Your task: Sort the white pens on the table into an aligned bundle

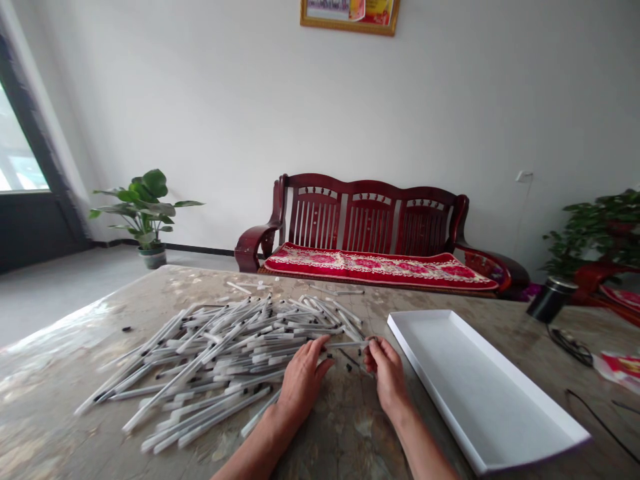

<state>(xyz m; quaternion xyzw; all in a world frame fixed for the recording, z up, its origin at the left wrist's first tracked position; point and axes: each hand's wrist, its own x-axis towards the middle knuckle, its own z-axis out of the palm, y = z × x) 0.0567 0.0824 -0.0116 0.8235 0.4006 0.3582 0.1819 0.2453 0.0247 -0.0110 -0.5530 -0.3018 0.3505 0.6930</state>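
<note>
A thin pen with a pale barrel [347, 345] lies level between my two hands. My right hand [389, 375] pinches its right end between thumb and fingers. At the pen's left end is my left hand [303, 375], with thumb and fingers apart and the fingertips close to or touching the pen; which of these I cannot tell. A large loose heap of similar white and grey pens [240, 347], many with black ends, spreads on the table beside and beyond my left hand. Small black pieces [349, 367] lie on the tabletop between my hands.
A shallow white box lid [475, 387] with raised edges stands right of my right hand. Farther right are a black cylinder [552, 299], dark cables [570, 345] and a red-and-white packet [620, 368]. Behind the stone-patterned table [350, 433] stands a dark red wooden bench [370, 220].
</note>
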